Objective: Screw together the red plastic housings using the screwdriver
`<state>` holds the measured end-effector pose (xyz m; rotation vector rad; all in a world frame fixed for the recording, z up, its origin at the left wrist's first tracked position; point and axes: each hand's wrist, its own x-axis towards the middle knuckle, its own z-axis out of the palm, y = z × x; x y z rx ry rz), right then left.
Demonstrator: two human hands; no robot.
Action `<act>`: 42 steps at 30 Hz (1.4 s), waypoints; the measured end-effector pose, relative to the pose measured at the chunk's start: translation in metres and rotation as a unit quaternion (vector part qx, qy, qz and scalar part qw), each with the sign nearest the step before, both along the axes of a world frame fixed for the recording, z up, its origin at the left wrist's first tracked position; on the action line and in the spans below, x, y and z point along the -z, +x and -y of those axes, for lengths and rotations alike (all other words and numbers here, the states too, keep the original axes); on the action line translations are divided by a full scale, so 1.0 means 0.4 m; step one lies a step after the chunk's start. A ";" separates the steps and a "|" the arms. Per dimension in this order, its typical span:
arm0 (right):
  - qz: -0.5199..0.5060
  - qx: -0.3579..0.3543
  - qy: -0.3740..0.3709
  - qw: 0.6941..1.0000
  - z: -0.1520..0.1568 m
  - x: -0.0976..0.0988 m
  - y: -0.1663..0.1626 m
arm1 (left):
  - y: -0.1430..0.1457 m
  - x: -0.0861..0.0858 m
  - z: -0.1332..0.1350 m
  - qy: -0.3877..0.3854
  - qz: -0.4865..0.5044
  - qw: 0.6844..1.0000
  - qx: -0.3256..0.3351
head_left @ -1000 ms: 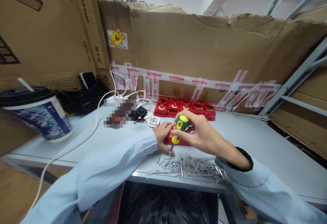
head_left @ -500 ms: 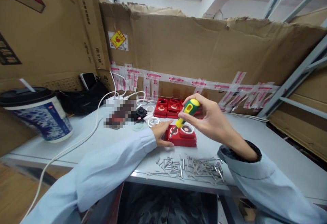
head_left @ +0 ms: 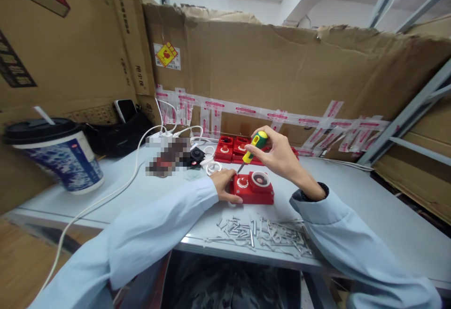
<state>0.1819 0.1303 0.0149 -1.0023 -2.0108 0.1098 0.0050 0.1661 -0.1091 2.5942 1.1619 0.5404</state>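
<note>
My right hand (head_left: 280, 156) is closed around the yellow and green handle of a screwdriver (head_left: 254, 148). Its shaft slants down to the far left corner of a red box (head_left: 255, 197), close to my left fingers; I cannot make out whether the tip sits in a screw. On top of the box are a dial with white markings and a raised round part with a white ring (head_left: 260, 179). My left hand (head_left: 225, 186) grips the box's left end, thumb along the near side. Loose screws (head_left: 241, 228) lie in front, beside a heap of thin grey-white pieces (head_left: 280, 238).
More red boxes (head_left: 224, 150) stand in a row behind, partly hidden by my right hand. White rings (head_left: 213, 168) and a small black part (head_left: 196, 158) lie left of them. A lidded cup (head_left: 66, 163), a white cable (head_left: 132, 177) and a black bag (head_left: 116, 133) occupy the left side.
The screwdriver has moved from the box's near left corner to its far left corner. My left hand stays on the box.
</note>
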 end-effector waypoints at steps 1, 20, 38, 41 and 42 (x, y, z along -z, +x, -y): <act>0.001 0.000 -0.001 1.000 0.001 0.000 -0.001 | 0.000 0.000 0.000 0.003 -0.001 1.000 -0.001; -0.007 -0.007 -0.008 1.000 0.004 -0.001 -0.004 | -0.001 -0.012 0.011 -0.008 -0.029 1.000 -0.005; 0.005 -0.001 -0.028 1.000 -0.007 0.015 -0.007 | -0.008 -0.029 -0.011 0.009 0.148 0.988 -0.045; 0.003 0.000 -0.026 1.000 -0.010 0.018 -0.007 | -0.005 -0.025 -0.021 0.009 0.155 0.986 -0.065; 0.002 -0.001 -0.026 1.000 -0.010 0.019 -0.007 | -0.004 -0.024 -0.024 0.006 0.157 0.985 -0.067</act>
